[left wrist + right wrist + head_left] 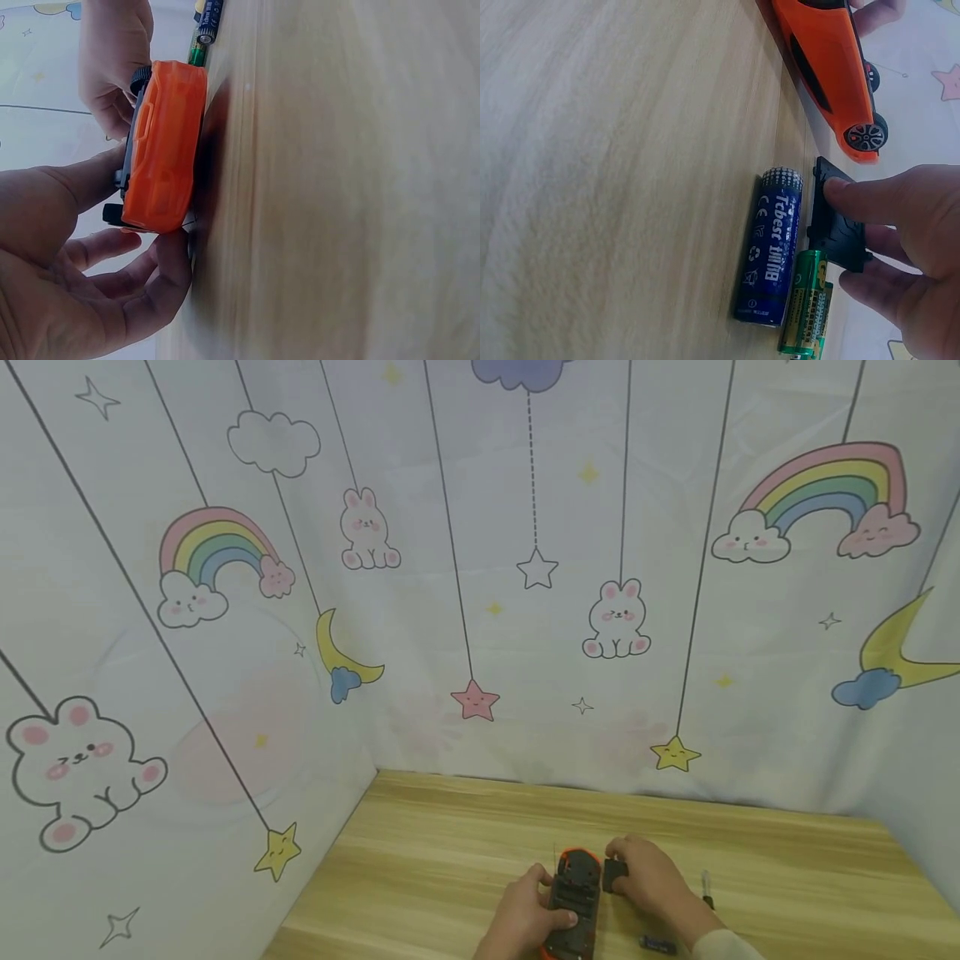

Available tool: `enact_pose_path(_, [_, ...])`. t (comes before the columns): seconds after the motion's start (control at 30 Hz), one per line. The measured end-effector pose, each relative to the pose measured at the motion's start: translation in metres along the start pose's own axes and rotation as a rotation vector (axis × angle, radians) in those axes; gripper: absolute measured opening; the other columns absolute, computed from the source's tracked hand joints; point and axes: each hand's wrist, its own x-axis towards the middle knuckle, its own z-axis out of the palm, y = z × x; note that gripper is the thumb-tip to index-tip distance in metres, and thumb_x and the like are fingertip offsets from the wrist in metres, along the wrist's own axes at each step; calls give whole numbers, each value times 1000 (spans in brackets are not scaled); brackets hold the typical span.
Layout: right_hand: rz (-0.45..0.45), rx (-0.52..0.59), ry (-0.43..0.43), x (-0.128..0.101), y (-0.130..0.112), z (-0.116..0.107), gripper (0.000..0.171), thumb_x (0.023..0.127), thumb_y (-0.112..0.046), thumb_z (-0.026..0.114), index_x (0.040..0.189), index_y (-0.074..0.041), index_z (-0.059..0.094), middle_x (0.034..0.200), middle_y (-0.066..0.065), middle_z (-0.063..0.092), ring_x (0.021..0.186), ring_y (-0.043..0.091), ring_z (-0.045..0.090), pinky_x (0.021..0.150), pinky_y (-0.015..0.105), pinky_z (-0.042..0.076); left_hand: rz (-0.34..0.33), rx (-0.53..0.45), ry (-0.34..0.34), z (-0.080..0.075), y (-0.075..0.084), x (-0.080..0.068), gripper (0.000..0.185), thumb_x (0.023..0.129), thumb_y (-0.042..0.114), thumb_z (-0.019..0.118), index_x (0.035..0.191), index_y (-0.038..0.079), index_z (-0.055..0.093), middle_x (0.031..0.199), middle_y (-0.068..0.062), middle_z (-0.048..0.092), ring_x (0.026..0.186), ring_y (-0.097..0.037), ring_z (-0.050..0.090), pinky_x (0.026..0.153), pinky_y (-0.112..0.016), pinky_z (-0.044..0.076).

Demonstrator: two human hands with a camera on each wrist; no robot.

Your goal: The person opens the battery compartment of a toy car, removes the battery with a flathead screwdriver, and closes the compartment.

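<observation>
An orange toy car (pixel 576 893) lies upside down on the table, its black underside with an uncovered battery compartment facing up. My left hand (pixel 521 914) grips the car's left side, thumb across the underside; the left wrist view shows its orange body (pixel 165 142). Just right of the car, my right hand (pixel 652 877) pinches a black battery cover (pixel 840 225) between thumb and fingers, apart from the car. Beside that hand in the right wrist view are a blue battery (pixel 772 247) and green batteries (pixel 806 307).
A small screwdriver (pixel 707 893) with a dark handle lies right of my right hand. The wooden table (pixel 420 843) meets a printed cloth backdrop (pixel 525 652) at the back and sides.
</observation>
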Motion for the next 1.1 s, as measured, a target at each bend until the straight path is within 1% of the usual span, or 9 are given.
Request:
enact_pose_path(0.17, [-34,-16,45,-2,-2,-3,32,76,-3,84,102,-16,71,104,3,74,99,26,69,90,51,56,8,-4,9,0,0,-1,45,80,8,86,115,5,59,83,-5,72,71,-18,71,62,-36,62])
enact_pose_path(0.37, [-64,15,33,-6,-6,-11,30,78,4,80,98,-18,76,100,-1,76,94,23,71,85,49,59,15,-25,0,0,0,0,45,80,6,85,116,5,58,83,-6,73,71,-19,72,61,-36,62])
enact_pose_path(0.5, [-60,23,32,-9,-7,-15,30,78,4,80,97,-19,77,96,-2,76,89,21,70,82,47,59,20,-28,-6,-1,1,-1,44,80,6,85,115,5,58,83,-6,73,71,-19,72,62,-36,62])
enact_pose_path(0.67, [-64,13,65,-11,-8,-19,28,78,3,80,96,-19,77,94,-3,76,88,20,71,80,45,60,25,-18,-7,-1,1,-2,44,80,6,85,114,4,58,84,-6,73,72,-18,72,62,-36,62])
enact_pose_path(0.83, [-82,25,89,-12,-7,-26,27,80,2,79,99,-18,78,96,-2,76,89,20,72,79,43,60,12,-12,-9,0,1,-2,45,80,7,86,115,5,57,85,-6,73,72,-17,72,61,-34,62])
enact_pose_path(0.97, [-78,44,81,-11,-6,-33,26,83,0,78,103,-16,78,98,-1,76,91,21,71,80,44,60,7,3,-7,-1,2,-2,45,80,7,86,115,5,57,84,-7,72,71,-18,71,61,-35,62])
enact_pose_path(1.1, [-84,66,73,-10,-6,-41,26,85,0,78,106,-15,77,100,-2,75,93,21,70,80,44,59,-2,29,-1,-2,2,-1,45,80,9,86,115,6,58,84,-6,71,73,-18,70,64,-37,61])
